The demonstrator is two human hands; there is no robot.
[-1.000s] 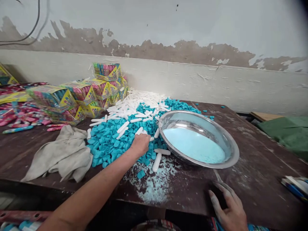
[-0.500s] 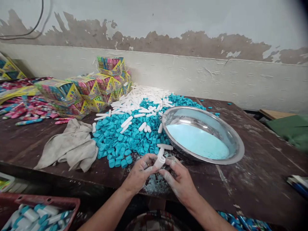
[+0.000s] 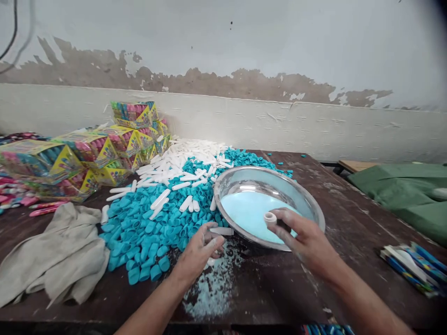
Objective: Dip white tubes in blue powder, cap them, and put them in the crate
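My right hand (image 3: 296,228) pinches a short white plastic tube (image 3: 270,217) with a round open rim, holding it above the steel bowl (image 3: 316,211). Pale blue powder (image 3: 244,209) fills the bottom of that bowl. Over the table's front, my left hand (image 3: 204,246) has its fingers loosely bent and the thumb apart. Just beyond its fingertips lies a white tube (image 3: 223,231) against the bowl's edge; whether they touch is unclear. A pale spot shows under the left fingers. Both hands are dusted with powder. Teal caps (image 3: 150,232) are heaped left of the bowl.
White tubes (image 3: 188,151) are piled behind the caps. Boxed sets of coloured pens (image 3: 77,151) stand stacked at the left. A grey cloth (image 3: 66,251) lies at the front left. Spilled powder (image 3: 213,288) marks the table. Printed strips (image 3: 415,267) and green fabric (image 3: 401,190) are at the right.
My hands have parted. The right one has carried the white piece over to the bowl, while the left stays near the tube beside it. The view has turned to the right.
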